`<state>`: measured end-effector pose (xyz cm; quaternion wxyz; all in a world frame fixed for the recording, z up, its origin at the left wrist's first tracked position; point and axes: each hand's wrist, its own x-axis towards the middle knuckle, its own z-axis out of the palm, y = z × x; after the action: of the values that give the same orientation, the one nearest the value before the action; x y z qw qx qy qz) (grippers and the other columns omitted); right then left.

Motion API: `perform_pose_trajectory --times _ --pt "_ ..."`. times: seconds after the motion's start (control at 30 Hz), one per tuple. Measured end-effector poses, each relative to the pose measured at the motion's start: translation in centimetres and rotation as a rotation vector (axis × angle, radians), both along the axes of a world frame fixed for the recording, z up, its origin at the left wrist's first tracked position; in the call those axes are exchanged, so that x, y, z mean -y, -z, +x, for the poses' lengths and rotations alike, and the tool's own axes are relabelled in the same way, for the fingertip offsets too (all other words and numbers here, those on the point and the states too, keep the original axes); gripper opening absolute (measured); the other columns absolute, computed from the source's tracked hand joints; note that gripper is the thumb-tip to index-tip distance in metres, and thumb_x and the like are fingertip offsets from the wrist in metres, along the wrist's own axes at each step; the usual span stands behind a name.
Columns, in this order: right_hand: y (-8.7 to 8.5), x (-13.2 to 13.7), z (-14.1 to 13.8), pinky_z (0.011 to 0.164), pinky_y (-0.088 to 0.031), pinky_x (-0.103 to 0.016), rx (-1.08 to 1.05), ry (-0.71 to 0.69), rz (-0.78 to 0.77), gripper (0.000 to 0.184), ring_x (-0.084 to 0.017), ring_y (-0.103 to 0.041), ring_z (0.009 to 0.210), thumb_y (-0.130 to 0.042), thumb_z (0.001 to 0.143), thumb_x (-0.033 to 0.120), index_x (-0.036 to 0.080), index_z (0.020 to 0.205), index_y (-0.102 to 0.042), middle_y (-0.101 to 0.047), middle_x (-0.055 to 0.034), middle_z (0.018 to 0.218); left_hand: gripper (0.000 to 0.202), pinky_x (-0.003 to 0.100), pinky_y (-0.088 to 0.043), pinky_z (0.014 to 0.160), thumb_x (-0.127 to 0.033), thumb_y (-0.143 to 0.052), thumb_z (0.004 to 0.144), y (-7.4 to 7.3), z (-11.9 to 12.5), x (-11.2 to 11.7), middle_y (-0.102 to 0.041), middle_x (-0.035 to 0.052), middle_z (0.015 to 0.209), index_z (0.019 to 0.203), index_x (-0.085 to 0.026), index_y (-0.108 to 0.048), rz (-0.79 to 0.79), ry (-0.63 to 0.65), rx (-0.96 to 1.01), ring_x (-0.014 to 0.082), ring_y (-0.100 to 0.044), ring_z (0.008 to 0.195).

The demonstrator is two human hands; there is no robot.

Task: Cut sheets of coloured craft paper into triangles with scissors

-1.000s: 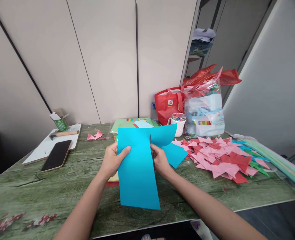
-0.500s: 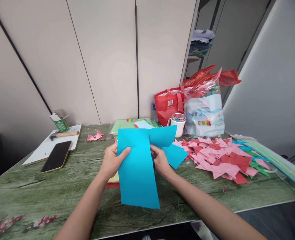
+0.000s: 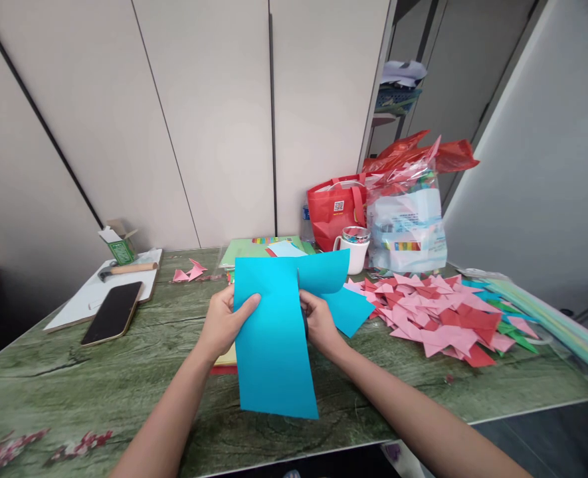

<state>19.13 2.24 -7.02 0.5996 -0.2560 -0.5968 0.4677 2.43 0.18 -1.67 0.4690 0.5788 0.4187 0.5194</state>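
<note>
A blue sheet of paper is held up in front of me over the table. My left hand is closed on its left edge, thumb on the near face. My right hand is closed round dark-handled scissors, mostly hidden behind the paper; a bit of blade shows at the cut. The cut runs up the sheet, and a partly severed strip bends off to the right near the top. Behind my right hand lies another blue piece of paper. Yellow and red paper peeks out under the sheet.
To the right is a heap of folded pink and red paper pieces. Behind stand a white mug, a red bag and a plastic bag. At left lie a phone and a hammer on a white board.
Hardly anything differs. The blue paper's lower edge and its bent strip have shifted very slightly; both hands keep their places and grips.
</note>
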Motion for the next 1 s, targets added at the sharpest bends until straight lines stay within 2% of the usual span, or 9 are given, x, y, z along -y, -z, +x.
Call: perform_pose_trajectory --times 0.2,0.37,0.7,0.8,1.0 --pt "0.22 -0.13 -0.04 0.057 -0.048 -0.029 -0.007 0.008 -0.017 0.021 -0.023 -0.062 0.074 -0.068 0.062 0.029 0.019 0.08 -0.063 -0.068 -0.0022 0.077 0.037 0.031 -0.053 0.055 -0.038 -0.067 0.064 0.12 0.02 -0.09 -0.069 0.0088 0.089 0.093 -0.016 -0.06 0.018 -0.007 0.001 0.0242 -0.064 0.072" --pt "0.01 0.0 -0.12 0.053 -0.047 -0.028 0.013 0.046 -0.047 0.018 -0.02 -0.06 0.066 -0.066 0.062 0.033 0.019 0.071 -0.06 -0.066 -0.0006 0.067 0.04 0.03 -0.053 0.053 -0.039 -0.067 0.064 0.04 0.08 -0.01 -0.069 0.0093 0.084 0.096 -0.015 -0.06 0.019 -0.005 0.001 0.0257 -0.064 0.074" --pt "-0.53 0.44 -0.21 0.039 -0.038 -0.019 0.07 0.17 -0.029 0.012 -0.01 -0.045 0.045 -0.059 0.065 0.028 0.018 0.059 -0.055 -0.054 0.0044 0.049 0.043 0.033 -0.053 0.054 -0.043 -0.067 0.062 0.02 0.2 0.1 -0.07 0.0093 0.085 0.095 -0.016 -0.061 0.019 -0.014 -0.016 0.0274 -0.065 0.074" --pt "-0.49 0.47 -0.25 0.042 -0.041 -0.021 0.058 0.168 -0.031 0.012 -0.011 -0.048 0.047 -0.061 0.064 0.028 0.018 0.061 -0.056 -0.055 0.0044 0.049 0.043 0.034 -0.053 0.056 -0.042 -0.066 0.064 0.11 0.11 0.03 -0.069 0.0109 0.09 0.096 -0.015 -0.06 0.014 -0.001 -0.029 0.0272 -0.064 0.075" --pt "-0.16 0.05 -0.04 0.06 -0.05 -0.03 -0.026 0.078 -0.024 0.017 -0.02 -0.061 0.068 -0.065 0.065 0.027 0.018 0.078 -0.06 -0.067 -0.0024 0.073 0.038 0.035 -0.053 0.059 -0.04 -0.065 0.065 -0.08 0.09 0.15 -0.068 0.0113 0.091 0.092 -0.014 -0.06 -0.015 0.049 -0.091 0.0254 -0.064 0.072"
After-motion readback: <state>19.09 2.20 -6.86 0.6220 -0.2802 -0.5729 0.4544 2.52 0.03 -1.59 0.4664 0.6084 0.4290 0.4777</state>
